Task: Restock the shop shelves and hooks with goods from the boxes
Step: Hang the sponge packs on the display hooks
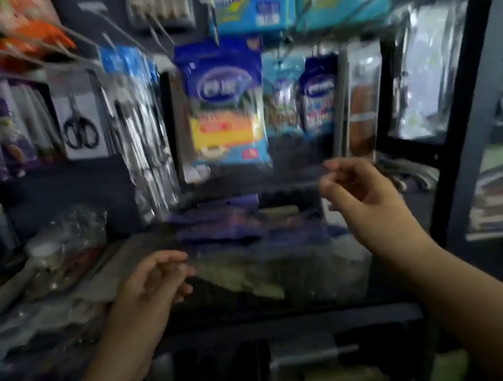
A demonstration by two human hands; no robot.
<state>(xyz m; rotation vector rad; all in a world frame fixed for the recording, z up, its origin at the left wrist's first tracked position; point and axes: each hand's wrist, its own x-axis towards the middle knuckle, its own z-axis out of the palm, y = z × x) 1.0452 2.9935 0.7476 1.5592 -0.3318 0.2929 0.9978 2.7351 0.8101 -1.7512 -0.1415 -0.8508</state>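
While a blue sponge packet (225, 103) hangs above, the left hand (147, 289) and right hand (364, 197) hover with fingers loosely curled, holding nothing.

A dim shop corner: dark back panel (88, 187) behind, black metal upright (470, 101) at right
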